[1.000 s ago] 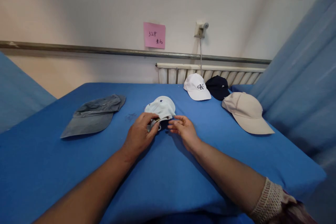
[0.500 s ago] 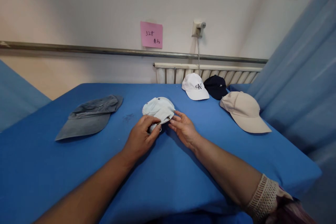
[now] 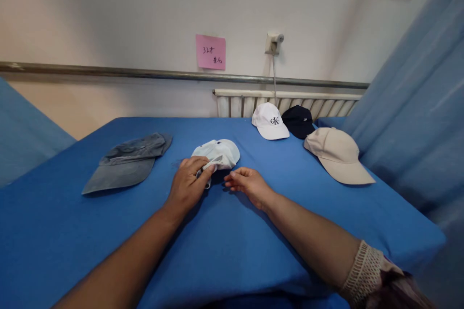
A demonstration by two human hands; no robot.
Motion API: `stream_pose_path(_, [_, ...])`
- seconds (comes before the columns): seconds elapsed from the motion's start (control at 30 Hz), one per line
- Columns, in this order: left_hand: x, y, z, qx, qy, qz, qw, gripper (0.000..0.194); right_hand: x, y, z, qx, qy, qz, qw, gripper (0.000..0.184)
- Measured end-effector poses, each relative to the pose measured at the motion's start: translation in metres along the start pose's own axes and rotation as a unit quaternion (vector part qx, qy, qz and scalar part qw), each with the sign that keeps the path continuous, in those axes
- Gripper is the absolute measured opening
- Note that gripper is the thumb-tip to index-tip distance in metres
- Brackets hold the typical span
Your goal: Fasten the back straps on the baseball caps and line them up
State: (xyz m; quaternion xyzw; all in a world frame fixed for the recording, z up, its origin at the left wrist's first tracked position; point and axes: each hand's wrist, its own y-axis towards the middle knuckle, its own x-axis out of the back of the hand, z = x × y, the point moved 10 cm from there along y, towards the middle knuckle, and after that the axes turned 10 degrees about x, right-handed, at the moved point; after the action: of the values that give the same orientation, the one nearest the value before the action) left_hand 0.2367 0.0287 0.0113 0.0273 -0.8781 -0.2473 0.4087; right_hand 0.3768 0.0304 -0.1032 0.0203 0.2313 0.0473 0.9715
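A pale blue-white cap (image 3: 222, 152) lies crumpled at the middle of the blue table (image 3: 217, 241). My left hand (image 3: 187, 184) is closed on the cap's near edge, fingers pinching the fabric and a strap. My right hand (image 3: 246, 184) rests just right of it on the table, fingers curled and pointing left toward the cap, holding nothing that I can see.
A flattened grey cap (image 3: 126, 161) lies at the left. A white cap with a logo (image 3: 270, 121), a dark navy cap (image 3: 299, 120) and a beige cap (image 3: 335, 153) sit at the back right. Blue curtain (image 3: 416, 106) hangs on the right; a radiator (image 3: 290, 102) stands behind.
My left hand has folded the pale cap's near edge and shifted slightly left. My right hand has drawn off the cap and come down onto the table beside it.
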Motion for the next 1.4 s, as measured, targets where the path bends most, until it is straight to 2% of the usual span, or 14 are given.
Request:
stream_pose_path(0.07, [-0.002,0.0,0.003,0.014,-0.033,0.007,0.999,0.03,0.001,0.001,-0.001,-0.002,0.016,-0.008,1.0,0.039])
stream_pose_path(0.23, [-0.027,-0.005,0.013,0.084,-0.084,0.109,0.987,0.038,0.005,0.002,0.01,0.027,0.086,-0.035,0.995,0.053])
stream_pose_path(0.37, [-0.035,-0.008,0.008,0.053,-0.049,0.134,0.988,0.036,0.005,0.004,0.016,0.034,0.141,-0.031,0.989,0.054])
stream_pose_path(0.47, [-0.035,-0.011,-0.004,-0.013,-0.003,0.125,0.992,0.033,0.009,0.003,0.009,0.003,0.155,-0.052,0.987,0.051])
stream_pose_path(0.57, [-0.029,-0.016,-0.02,-0.092,0.062,0.087,0.99,0.032,0.013,0.003,0.001,-0.028,0.17,-0.071,0.982,0.045])
stream_pose_path(0.67, [-0.022,-0.021,-0.035,-0.156,0.134,0.04,0.978,0.03,0.011,0.003,-0.003,-0.06,0.183,-0.045,0.98,0.034])
stream_pose_path(0.77, [-0.018,-0.026,-0.045,-0.2,0.186,0.004,0.962,0.032,0.01,0.004,-0.006,-0.095,0.207,-0.028,0.973,0.022])
stream_pose_path(0.9, [-0.023,-0.034,-0.052,-0.243,0.217,0.001,0.945,0.035,0.008,-0.001,-0.013,-0.159,0.232,-0.033,0.959,0.01])
stream_pose_path(1.03, [-0.025,-0.037,-0.053,-0.25,0.222,-0.001,0.942,0.034,0.0,-0.009,-0.016,-0.201,0.232,-0.016,0.951,0.014])
stream_pose_path(1.13, [-0.024,-0.035,-0.05,-0.231,0.21,0.003,0.95,0.033,-0.003,-0.012,-0.016,-0.206,0.23,-0.009,0.951,0.014])
stream_pose_path(1.3, [-0.038,-0.033,-0.042,-0.203,0.222,0.063,0.952,0.031,0.018,-0.009,-0.017,-0.161,0.179,-0.093,0.966,0.009])
stream_pose_path(1.4, [-0.046,-0.034,-0.039,-0.186,0.249,0.074,0.948,0.032,0.019,-0.009,-0.015,-0.147,0.152,-0.091,0.973,0.011])
